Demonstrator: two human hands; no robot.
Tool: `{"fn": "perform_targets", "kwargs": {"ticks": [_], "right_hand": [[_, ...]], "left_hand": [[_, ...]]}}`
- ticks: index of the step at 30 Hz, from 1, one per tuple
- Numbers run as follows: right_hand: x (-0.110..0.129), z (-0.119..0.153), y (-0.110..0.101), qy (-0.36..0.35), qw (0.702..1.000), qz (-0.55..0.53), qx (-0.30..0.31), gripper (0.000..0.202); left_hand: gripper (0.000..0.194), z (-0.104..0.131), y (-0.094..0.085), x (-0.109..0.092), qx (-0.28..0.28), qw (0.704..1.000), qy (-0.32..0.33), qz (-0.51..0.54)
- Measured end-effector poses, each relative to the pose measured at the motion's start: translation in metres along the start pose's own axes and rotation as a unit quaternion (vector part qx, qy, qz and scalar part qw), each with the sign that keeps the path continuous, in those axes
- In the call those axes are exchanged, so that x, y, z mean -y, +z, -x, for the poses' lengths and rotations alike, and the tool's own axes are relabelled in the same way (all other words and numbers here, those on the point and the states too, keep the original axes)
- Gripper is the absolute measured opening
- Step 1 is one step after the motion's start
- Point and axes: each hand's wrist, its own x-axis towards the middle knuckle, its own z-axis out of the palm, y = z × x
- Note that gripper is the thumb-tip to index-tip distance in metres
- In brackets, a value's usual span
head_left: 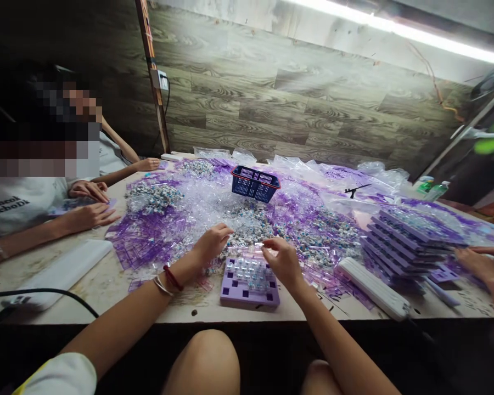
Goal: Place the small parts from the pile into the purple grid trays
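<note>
A purple block with square holes (230,296) lies flat before me at the table edge, and several small clear plastic pieces (251,274) are set on it. My left hand (212,242) hangs above and left of the block, over the loose parts, its fingers bent together; whatever is between the fingertips is too small to make out. At the block's upper right corner is my right hand (283,262), thumb and forefinger curled into a pinch. Something clear may be at its fingertips, but I cannot tell what. A mixed heap of small white and blue parts (247,230) lies just beyond.
A dark blue basket (255,186) stands amid purple and clear plastic pieces. Stacked purple blocks (403,247) and a long white lamp-like bar (372,288) are right; another white bar (69,271) is left. Co-workers' hands (88,206) work at left, others (481,269) at right.
</note>
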Motion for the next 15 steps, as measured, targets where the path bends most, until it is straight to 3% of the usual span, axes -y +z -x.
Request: {"fn": "perform_targets", "kwargs": {"ticks": [3, 6, 10, 15], "right_hand": [[0.035, 0.02, 0.004, -0.094, 0.987, -0.108, 0.079, 0.018], [0.054, 0.041, 0.014, -0.136, 0.976, -0.099, 0.139, 0.022], [0.056, 0.053, 0.027, -0.151, 0.967, -0.037, 0.201, 0.023], [0.057, 0.053, 0.031, -0.118, 0.971, -0.018, 0.206, 0.025]], "left_hand": [[0.02, 0.002, 0.003, -0.01, -0.027, 0.998, 0.027, 0.049], [0.018, 0.003, 0.006, -0.014, -0.034, 0.997, 0.033, 0.06], [0.023, 0.003, 0.008, -0.012, -0.04, 0.997, 0.029, 0.063], [0.031, 0.003, 0.008, -0.011, -0.031, 0.997, 0.039, 0.053]]}}
